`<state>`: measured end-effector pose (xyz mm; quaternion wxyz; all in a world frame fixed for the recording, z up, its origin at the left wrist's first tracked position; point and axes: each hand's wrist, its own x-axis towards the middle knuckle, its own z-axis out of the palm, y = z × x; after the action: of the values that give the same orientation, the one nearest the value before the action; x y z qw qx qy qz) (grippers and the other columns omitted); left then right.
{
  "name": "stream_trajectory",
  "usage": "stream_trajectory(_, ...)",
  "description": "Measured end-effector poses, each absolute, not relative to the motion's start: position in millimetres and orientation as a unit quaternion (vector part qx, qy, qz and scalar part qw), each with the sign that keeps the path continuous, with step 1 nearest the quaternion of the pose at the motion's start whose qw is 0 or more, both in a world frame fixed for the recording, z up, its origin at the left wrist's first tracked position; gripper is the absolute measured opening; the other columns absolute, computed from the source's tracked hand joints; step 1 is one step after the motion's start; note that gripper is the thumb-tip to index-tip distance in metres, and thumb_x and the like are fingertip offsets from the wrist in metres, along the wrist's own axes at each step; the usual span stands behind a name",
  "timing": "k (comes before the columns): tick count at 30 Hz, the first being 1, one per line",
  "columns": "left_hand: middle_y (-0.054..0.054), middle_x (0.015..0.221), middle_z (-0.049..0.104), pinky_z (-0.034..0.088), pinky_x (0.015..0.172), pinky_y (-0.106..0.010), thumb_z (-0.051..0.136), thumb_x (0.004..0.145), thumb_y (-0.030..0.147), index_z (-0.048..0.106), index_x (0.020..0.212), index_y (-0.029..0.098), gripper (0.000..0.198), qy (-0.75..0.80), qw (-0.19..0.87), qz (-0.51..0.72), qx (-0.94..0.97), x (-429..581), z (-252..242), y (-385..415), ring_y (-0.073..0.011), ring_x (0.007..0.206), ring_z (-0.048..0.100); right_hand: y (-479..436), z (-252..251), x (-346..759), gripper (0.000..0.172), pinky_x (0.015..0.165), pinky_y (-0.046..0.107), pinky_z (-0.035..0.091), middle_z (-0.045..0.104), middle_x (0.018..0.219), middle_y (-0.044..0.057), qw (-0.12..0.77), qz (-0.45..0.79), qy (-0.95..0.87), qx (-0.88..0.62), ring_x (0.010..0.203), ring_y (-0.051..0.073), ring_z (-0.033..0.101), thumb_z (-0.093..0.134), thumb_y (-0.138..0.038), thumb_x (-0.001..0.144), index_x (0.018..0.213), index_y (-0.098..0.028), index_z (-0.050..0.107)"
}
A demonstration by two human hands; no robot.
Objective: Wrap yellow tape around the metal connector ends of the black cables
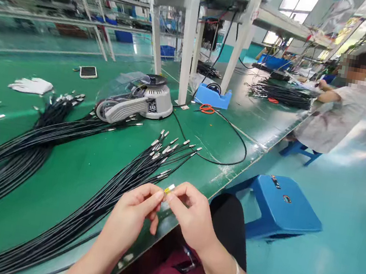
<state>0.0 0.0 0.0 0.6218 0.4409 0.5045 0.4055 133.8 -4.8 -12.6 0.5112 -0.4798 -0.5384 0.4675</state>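
1. Two hands meet in front and to the right of the grey machine point(157, 101): the left hand point(138, 206) and the right hand point(193, 213) are both closed, pinching one small plug point(169, 189) between them.
2. Some yellow material sits on that plug; the grip hides whether it is fully stuck down, so I judge this piece only part-way done.
3. Many other metal tips point(156, 155), in the near cable bundle point(106, 196), lie on the worktop point(89, 154) in front of the grey machine; I make out no yellow there, so most seem left.
4. Another cable bundle point(34, 135) spreads left of the grey machine, its tips too small to judge.
5. Orange scissors point(207, 109) and a blue tape holder point(210, 97) rest right of the grey machine, unheld.
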Motion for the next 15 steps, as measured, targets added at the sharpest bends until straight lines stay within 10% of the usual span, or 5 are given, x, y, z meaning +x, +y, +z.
stream_trajectory(15, 0.008, 0.047, 0.041, 0.021, 0.035, -0.017, 0.062, 0.075, 0.043, 0.055, 0.067, 0.015, 0.030, 0.419, 0.730, 0.236, 0.486, -18, 9, 1, -0.0049, 0.032, 0.041, 9, -16, 170, 0.011, 0.075, 0.028, 0.052, 0.071, 0.079, 0.003, 0.489, 0.310, -0.771, -0.265, 0.076, 0.014, 0.063, 0.059, -0.017, 0.084, 0.085, -0.022, 0.069)
